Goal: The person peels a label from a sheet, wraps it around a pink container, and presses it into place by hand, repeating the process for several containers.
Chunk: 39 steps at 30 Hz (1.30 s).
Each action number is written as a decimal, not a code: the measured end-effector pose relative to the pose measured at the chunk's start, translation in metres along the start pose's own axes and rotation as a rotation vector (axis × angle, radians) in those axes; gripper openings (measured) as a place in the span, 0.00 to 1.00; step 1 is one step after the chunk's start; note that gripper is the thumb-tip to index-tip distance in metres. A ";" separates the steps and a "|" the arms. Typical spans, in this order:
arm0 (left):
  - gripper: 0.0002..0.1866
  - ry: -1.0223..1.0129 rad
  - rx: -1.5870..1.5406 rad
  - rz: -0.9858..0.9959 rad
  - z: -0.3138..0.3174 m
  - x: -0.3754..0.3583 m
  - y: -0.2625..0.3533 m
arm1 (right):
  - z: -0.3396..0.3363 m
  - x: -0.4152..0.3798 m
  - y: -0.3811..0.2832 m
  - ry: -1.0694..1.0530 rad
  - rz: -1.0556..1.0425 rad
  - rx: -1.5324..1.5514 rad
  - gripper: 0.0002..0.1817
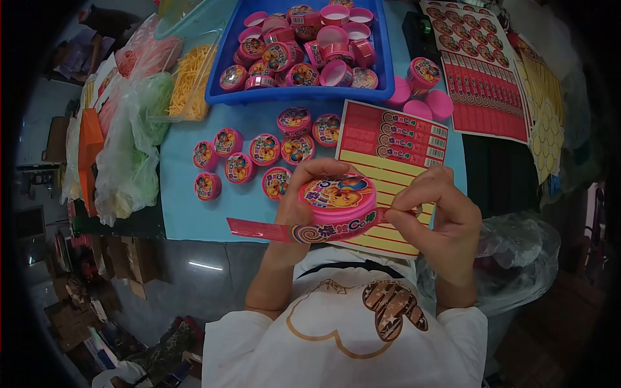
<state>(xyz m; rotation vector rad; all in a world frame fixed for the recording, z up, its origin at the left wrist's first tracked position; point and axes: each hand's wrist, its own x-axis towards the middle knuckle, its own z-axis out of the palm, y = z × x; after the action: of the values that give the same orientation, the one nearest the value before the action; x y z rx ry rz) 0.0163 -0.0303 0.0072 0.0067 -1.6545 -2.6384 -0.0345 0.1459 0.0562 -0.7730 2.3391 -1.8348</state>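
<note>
Label strip (307, 233) meets pink container (339, 194)

The left hand (292, 210) grips the container, fingers curled round its side, lid picture facing up, over the near edge of the blue tabletop (184, 155). The right thumb and forefinger (446, 223) pinch the strip's right end. The strip crosses the container's near wall, its left end jutting free; how much sticks is hard to tell. Beneath the hands lies a sticker sheet (388, 169); beyond sits a blue tray (297, 97) piled with similar containers.
</note>
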 end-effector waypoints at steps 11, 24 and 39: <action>0.28 0.139 -0.096 0.203 0.021 0.008 -0.004 | 0.014 -0.002 0.015 0.069 0.086 0.038 0.20; 0.34 -0.017 0.081 0.352 0.020 0.014 -0.003 | 0.019 -0.003 0.035 0.075 0.149 0.353 0.20; 0.23 0.162 0.080 0.321 0.016 0.017 -0.008 | 0.021 -0.007 0.038 0.111 0.123 0.300 0.21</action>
<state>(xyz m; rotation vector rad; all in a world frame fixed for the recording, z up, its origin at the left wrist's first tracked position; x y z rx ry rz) -0.0014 -0.0132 0.0072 -0.0388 -1.5596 -2.2726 -0.0340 0.1367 0.0131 -0.4908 2.0452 -2.1512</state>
